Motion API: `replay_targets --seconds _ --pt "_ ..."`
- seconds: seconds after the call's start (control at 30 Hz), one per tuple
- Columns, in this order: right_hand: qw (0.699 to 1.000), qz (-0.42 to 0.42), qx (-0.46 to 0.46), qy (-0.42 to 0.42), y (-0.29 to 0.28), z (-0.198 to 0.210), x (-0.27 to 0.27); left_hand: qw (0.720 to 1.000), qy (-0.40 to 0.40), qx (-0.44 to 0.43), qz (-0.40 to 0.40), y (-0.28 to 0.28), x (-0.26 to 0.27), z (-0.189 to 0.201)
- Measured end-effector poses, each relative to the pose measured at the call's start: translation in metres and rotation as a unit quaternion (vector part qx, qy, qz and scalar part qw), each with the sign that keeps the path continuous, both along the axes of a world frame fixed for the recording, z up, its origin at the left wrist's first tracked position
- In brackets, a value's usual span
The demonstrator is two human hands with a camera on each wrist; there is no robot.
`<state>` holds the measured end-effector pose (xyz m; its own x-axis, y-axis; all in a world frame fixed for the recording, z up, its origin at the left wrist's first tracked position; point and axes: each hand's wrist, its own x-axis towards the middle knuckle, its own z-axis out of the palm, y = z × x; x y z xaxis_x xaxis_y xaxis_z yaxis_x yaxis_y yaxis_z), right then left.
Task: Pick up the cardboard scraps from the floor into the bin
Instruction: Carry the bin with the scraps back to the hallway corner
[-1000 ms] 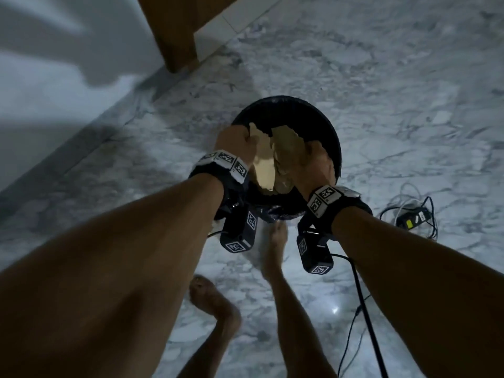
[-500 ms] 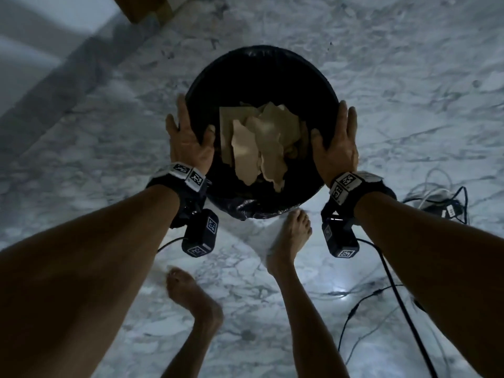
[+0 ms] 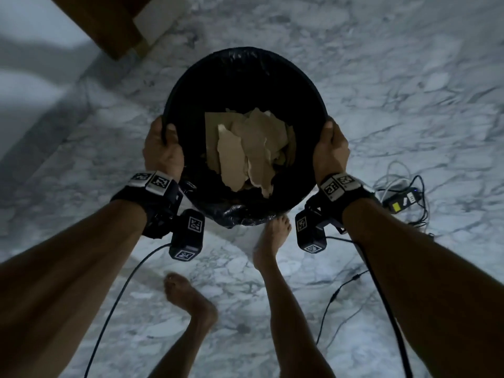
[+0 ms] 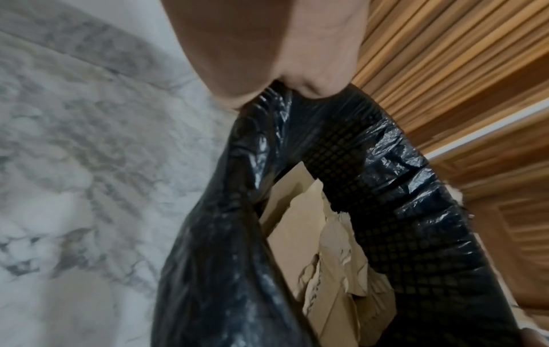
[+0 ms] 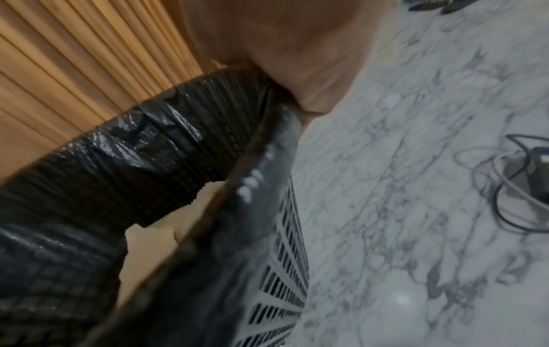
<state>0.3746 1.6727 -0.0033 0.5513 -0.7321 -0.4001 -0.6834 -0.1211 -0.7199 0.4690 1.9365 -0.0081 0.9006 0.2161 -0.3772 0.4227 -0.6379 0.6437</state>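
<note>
1. Here the left hand is gripping the left side of the bin, its thumb hooked over the rim and inside, its fingers curling round the outer wall.
2. The right hand is gripping the opposite side of the rim in the same way, fingers wrapping the outside.
3. The cardboard scraps are lying in a loose pile inside the bin, toward its near wall, torn edges overlapping.
4. A black plastic liner is covering the bin's mesh wall and folding over the rim; in the left wrist view the hand is pinching that liner at the rim, with the scraps showing beneath.
5. In the right wrist view the hand is clamping the rim of the bin, and one scrap is poking up beside the edge.
6. The marble floor is lying under everything; a charger with tangled cables is sitting on it just right of the right wrist.
7. The person's bare feet are standing on the floor near the bin, one foot just beside its near wall.
</note>
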Motion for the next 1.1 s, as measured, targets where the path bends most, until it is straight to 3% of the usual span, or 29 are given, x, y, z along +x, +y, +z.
replay_targets --seconds 0.23,0.37,0.63,0.83,1.1 --pt "0.992 -0.099 0.008 -0.072 -0.048 0.192 -0.025 0.99 -0.061 -0.073 -0.103 -0.068 0.035 0.198" --pt "0.972 -0.16 0.025 -0.173 -0.084 0.308 -0.032 0.969 -0.106 -0.138 -0.174 -0.125 0.053 0.321" --pt "0.943 -0.174 -0.012 -0.282 -0.175 0.506 -0.044 0.921 -0.178 -0.27 -0.218 -0.235 0.067 0.517" --pt "0.94 -0.161 -0.056 -0.297 -0.247 0.601 -0.06 0.899 -0.2 -0.296 -0.255 -0.313 0.067 0.616" --pt "0.919 -0.215 -0.031 -0.328 -0.337 0.652 -0.064 0.862 -0.202 -0.351 -0.306 -0.427 0.072 0.669"
